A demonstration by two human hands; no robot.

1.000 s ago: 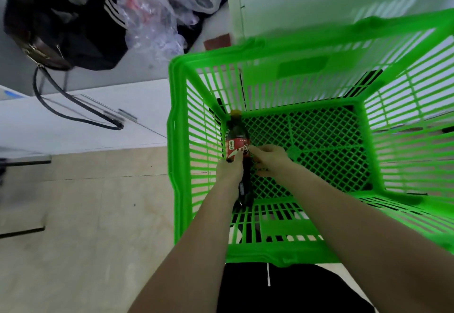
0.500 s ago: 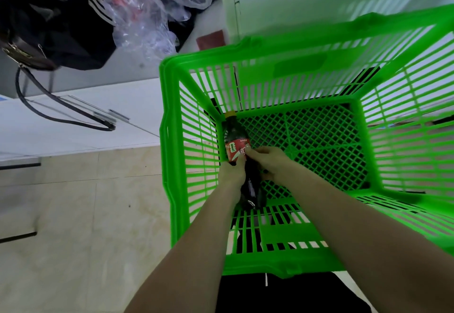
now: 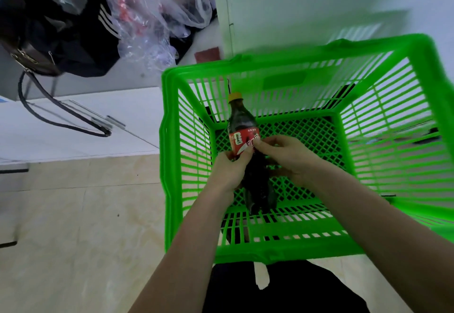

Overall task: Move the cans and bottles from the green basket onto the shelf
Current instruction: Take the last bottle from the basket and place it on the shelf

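1. A glossy plastic bag (image 3: pixel 157 18) was seen upper left.
2. The left hand (image 3: pixel 229 169) was wrapped round a dark bottle (image 3: pixel 242 126).
3. The bottle was held inside the slatted green basket (image 3: pixel 172 165).
4. Its red label was pinched by the right hand (image 3: pixel 287 156).

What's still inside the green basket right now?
Inside the green plastic basket, one dark cola bottle with a red label and yellow cap, held by the left hand and right hand. No cans show; forearms cover part of the floor.
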